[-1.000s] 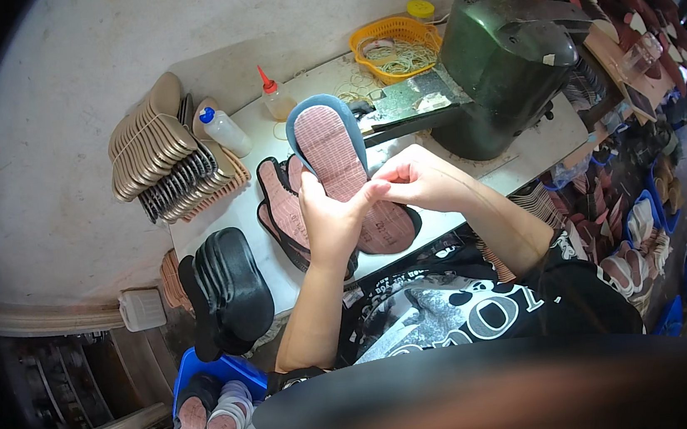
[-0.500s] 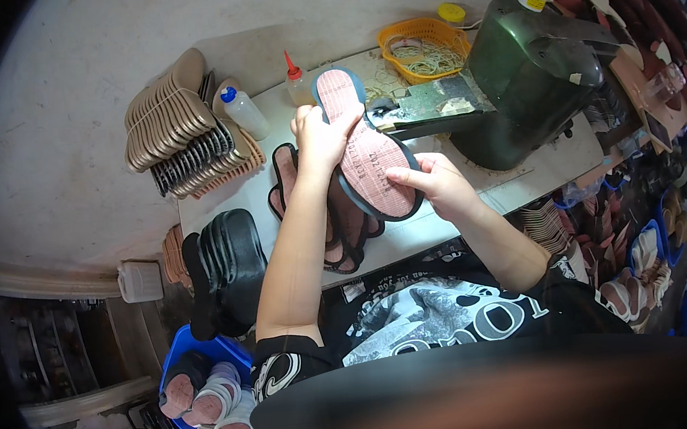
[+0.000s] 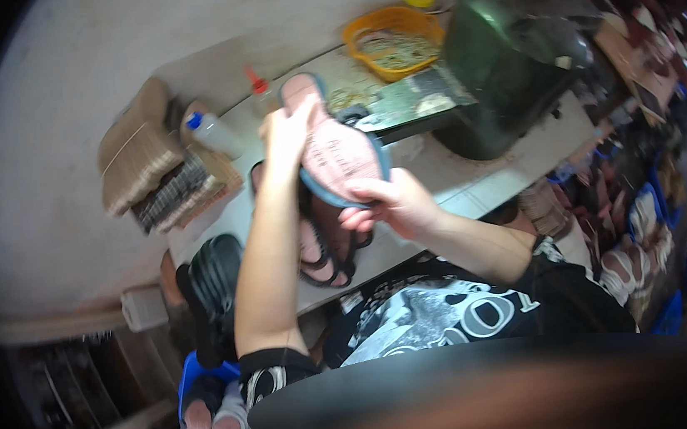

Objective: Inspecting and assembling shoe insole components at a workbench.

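A shoe sole (image 3: 339,155) with a pink printed face and a dark blue rim is held up over the table, tilted. My left hand (image 3: 288,132) is closed on its narrow middle, thumb across the pink face. My right hand (image 3: 397,206) grips the wide lower end, thumb on top and fingertips curled at the edge. Beneath the sole lie several pink-lined sandals with black straps (image 3: 321,259), partly hidden by my left forearm. Close to the sole's right edge is the flat arm of a green machine (image 3: 419,99).
Bottles with a red tip (image 3: 259,88) and a blue cap (image 3: 216,134) stand by the wall. Near them are bundled beige soles (image 3: 138,148). A yellow basket (image 3: 355,46) holds rubber bands. Black shoe parts (image 3: 215,282) and a blue crate (image 3: 187,382) of footwear lie at left.
The view has shifted, moving the surroundings left in the picture. Both hands still hold the sole; my right hand has slid to its lower end, its fingertips now showing.
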Demonstrator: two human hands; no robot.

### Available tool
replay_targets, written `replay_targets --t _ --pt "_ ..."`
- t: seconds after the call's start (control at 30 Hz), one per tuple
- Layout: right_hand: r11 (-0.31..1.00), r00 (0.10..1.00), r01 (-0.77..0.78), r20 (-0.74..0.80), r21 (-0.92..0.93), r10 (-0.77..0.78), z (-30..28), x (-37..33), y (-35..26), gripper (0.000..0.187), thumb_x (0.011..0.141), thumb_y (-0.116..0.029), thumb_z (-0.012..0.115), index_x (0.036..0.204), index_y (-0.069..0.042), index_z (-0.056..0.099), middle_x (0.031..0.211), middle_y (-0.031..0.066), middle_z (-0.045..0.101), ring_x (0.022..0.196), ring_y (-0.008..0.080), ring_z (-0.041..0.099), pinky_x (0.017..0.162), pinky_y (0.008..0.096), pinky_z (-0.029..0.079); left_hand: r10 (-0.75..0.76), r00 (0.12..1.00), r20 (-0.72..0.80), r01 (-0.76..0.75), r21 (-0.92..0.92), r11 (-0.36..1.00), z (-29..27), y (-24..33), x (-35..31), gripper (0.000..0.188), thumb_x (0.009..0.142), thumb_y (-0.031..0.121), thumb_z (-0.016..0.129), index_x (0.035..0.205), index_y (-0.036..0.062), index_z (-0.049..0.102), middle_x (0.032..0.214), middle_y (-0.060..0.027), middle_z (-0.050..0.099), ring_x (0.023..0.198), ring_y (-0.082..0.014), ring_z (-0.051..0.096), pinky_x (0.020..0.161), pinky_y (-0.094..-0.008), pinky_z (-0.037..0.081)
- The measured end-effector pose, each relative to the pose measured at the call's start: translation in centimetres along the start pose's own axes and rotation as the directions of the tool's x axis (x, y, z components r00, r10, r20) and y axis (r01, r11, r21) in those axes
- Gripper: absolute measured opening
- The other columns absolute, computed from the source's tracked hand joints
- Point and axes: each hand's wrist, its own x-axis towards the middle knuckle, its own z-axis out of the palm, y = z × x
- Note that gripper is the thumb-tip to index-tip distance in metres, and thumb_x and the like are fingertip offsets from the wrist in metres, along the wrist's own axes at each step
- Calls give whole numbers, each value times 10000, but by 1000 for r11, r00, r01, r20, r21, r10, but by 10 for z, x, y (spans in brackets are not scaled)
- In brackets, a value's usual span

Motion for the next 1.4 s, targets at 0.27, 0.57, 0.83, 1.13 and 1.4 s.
replay_targets --t 0.27,0.57,0.83,1.13,1.4 --pt "997 997 55 -58 46 -52 14 31 1 278 908 -234 579 1034 14 586 801 144 665 665 193 680 572 248 538 491 844 217 -501 -13 865 -31 -8 27 589 826 463 606 1211 20 556 1348 -206 446 1302 -341 348 1085 -409 265" --pt "991 986 87 -149 104 -71 30 46 -3 339 913 -296 581 1007 29 576 825 174 663 699 212 686 599 270 558 537 483 692 -612 -172 772 -64 10 45 556 683 340 777 1108 63 549 1253 -131 495 1167 -242 455 1009 -340 348" --pt "997 981 65 -181 -39 -71 26 40 -19 440 916 -320 584 1115 70 546 914 192 666 788 233 691 674 289 570 331 461 823 -430 -119 895 -67 26 33 498 788 380 693 1123 52 526 1011 -56 573 937 -130 506 806 -276 438" --pt "999 999 46 8 -7 -46 11 36 -22 339 954 -238 524 1138 46 517 1021 188 638 947 263 663 802 330 557 265 523 810 -298 -118 947 -73 26 19 437 799 385 693 1015 34 548 874 -62 577 814 -133 510 707 -291 444" --pt "995 999 -17 -48 -101 12 8 36 -34 338 959 -228 501 1174 32 517 1017 171 659 918 249 674 785 336 556 261 706 658 -357 14 934 -76 23 -6 479 770 420 695 951 -3 563 855 -108 584 799 -154 515 698 -300 444"
